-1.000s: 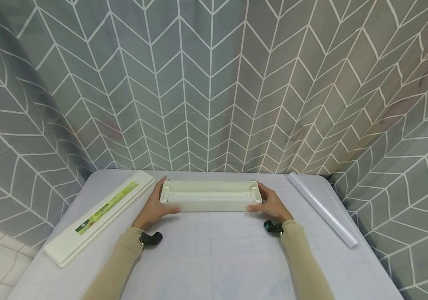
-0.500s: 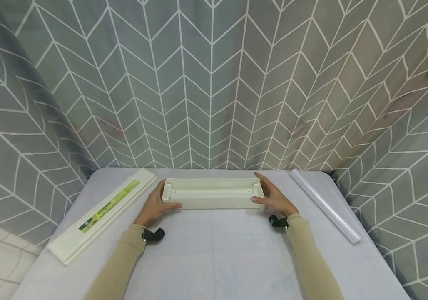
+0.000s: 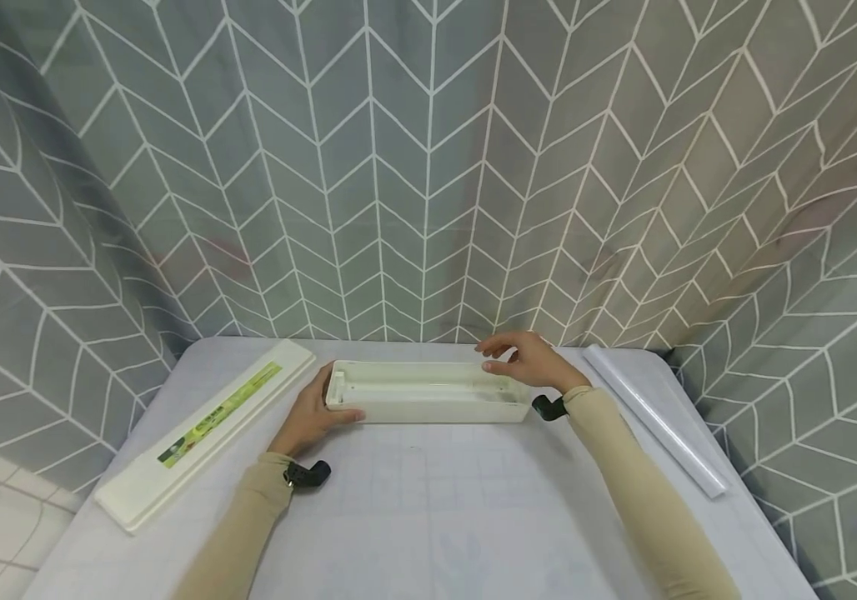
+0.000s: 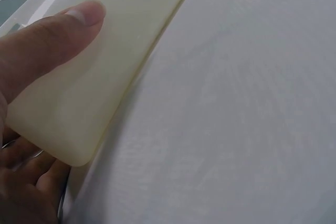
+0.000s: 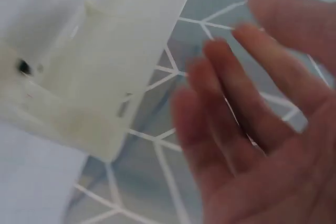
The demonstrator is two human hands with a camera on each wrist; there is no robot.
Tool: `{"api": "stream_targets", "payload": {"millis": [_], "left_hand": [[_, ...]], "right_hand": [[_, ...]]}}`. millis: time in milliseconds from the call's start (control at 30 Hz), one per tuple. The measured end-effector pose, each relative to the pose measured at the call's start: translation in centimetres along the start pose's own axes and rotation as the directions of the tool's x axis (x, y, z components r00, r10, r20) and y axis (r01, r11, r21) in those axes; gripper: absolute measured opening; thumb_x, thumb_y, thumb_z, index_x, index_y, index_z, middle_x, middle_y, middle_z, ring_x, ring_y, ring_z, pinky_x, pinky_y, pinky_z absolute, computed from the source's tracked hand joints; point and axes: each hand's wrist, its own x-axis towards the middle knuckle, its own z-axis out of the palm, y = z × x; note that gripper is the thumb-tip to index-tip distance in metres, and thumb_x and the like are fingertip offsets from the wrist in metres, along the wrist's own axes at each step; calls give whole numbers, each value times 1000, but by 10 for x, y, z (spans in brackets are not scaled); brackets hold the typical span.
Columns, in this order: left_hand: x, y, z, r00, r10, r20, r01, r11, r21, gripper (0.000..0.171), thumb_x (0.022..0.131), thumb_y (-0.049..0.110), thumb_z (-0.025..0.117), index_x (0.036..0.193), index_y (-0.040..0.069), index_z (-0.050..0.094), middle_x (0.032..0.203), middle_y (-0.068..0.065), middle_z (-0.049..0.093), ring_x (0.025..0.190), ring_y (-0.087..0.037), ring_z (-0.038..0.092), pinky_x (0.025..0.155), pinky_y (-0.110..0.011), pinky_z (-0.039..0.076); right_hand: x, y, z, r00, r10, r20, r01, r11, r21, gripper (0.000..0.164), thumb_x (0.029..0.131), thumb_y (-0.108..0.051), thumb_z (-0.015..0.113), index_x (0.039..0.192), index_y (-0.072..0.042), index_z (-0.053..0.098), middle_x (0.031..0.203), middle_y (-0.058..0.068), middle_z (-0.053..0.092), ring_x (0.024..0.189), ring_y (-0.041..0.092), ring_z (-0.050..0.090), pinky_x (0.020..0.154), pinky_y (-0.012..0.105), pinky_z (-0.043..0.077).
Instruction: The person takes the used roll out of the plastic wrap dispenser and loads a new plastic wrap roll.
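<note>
A long cream plastic box (image 3: 428, 412), hollow and open at the top, lies across the far part of the table. My left hand (image 3: 313, 417) grips its left end, thumb on the near wall and the other fingers round the end. In the left wrist view the thumb (image 4: 63, 35) presses flat on the box wall (image 4: 100, 87). My right hand (image 3: 529, 360) is raised over the box's right end, apart from it, holding nothing. The right wrist view shows its fingers (image 5: 226, 77) loosely bent, blurred, beside the box end (image 5: 100, 124).
A long cream lid (image 3: 136, 483) with a green label (image 3: 218, 414) lies slanted at the left. At the right, a roll of clear plastic film (image 3: 654, 421) lies slanted on the white tablecloth (image 3: 428, 517). A patterned grey curtain (image 3: 428, 167) hangs behind the table.
My right hand has let go of the box's right end and risen up and to the left, over the box. My left hand keeps its grip on the left end.
</note>
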Motion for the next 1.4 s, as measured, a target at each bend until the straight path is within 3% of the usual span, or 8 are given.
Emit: {"api": "stream_targets", "payload": {"millis": [133, 200, 300, 400, 467, 733, 1100, 1400], "left_hand": [[1, -3, 1, 1000, 16, -1, -16, 1000, 12, 110, 78, 26, 97, 164, 5, 32, 145, -15, 61, 130, -29, 58, 112, -29, 42], [1, -4, 1, 1000, 12, -2, -12, 1000, 7, 110, 77, 25, 97, 164, 6, 33, 144, -14, 61, 129, -28, 58, 112, -30, 42], [0, -3, 2, 1000, -1, -10, 1, 1000, -9, 110, 77, 24, 98, 164, 7, 33, 145, -14, 61, 129, -28, 58, 114, -36, 42], [-1, 0, 3, 1000, -7, 1, 7, 1000, -9, 111, 78, 25, 97, 165, 5, 31, 148, -15, 60, 131, -30, 58, 117, -46, 41], [-2, 1, 3, 1000, -16, 9, 16, 1000, -12, 113, 78, 26, 97, 166, 5, 29, 149, -15, 58, 132, -31, 57, 119, -50, 39], [-2, 0, 2, 1000, -11, 12, 11, 999, -36, 113, 77, 26, 97, 166, 7, 30, 148, -14, 59, 133, -32, 56, 121, -55, 37], [-3, -1, -3, 999, -15, 29, 16, 998, -59, 113, 77, 26, 98, 166, 9, 30, 148, -10, 59, 132, -28, 57, 118, -49, 41], [-2, -4, -3, 1000, -4, 30, 7, 996, -87, 114, 77, 26, 98, 167, 9, 29, 152, -11, 57, 137, -31, 55, 122, -55, 36]], "right_hand": [[17, -12, 6, 984, 30, 177, -20, 998, -59, 25, 100, -16, 75, 122, -6, 79, 122, 8, 78, 106, 23, 73, 93, 43, 60], [25, -15, 11, 968, 54, 244, -37, 996, -76, 26, 98, -16, 77, 122, -7, 80, 124, 7, 78, 106, 20, 74, 106, 48, 54], [35, -19, 21, 950, 98, 298, -79, 994, -77, 31, 93, -15, 83, 123, -6, 79, 124, 7, 78, 106, 18, 75, 111, 51, 52], [42, -21, 29, 934, 137, 329, -119, 990, -72, 36, 88, -10, 87, 122, -4, 79, 121, 8, 78, 106, 19, 76, 106, 43, 56], [46, -21, 32, 924, 160, 346, -143, 987, -73, 37, 85, -7, 88, 121, -3, 79, 118, 8, 79, 107, 19, 76, 95, 35, 61], [59, -18, 40, 903, 197, 382, -151, 978, -147, 36, 82, -4, 90, 117, -4, 80, 106, 5, 82, 99, 16, 77, 91, 29, 61], [68, -25, 51, 916, 110, 386, 17, 950, -312, 39, 78, -3, 93, 115, -11, 83, 98, 2, 82, 90, 10, 76, 84, 25, 61], [66, -30, 55, 917, 105, 385, 46, 930, -365, 37, 78, 5, 85, 110, -13, 85, 97, -2, 79, 80, 7, 62, 74, 24, 55]]}}
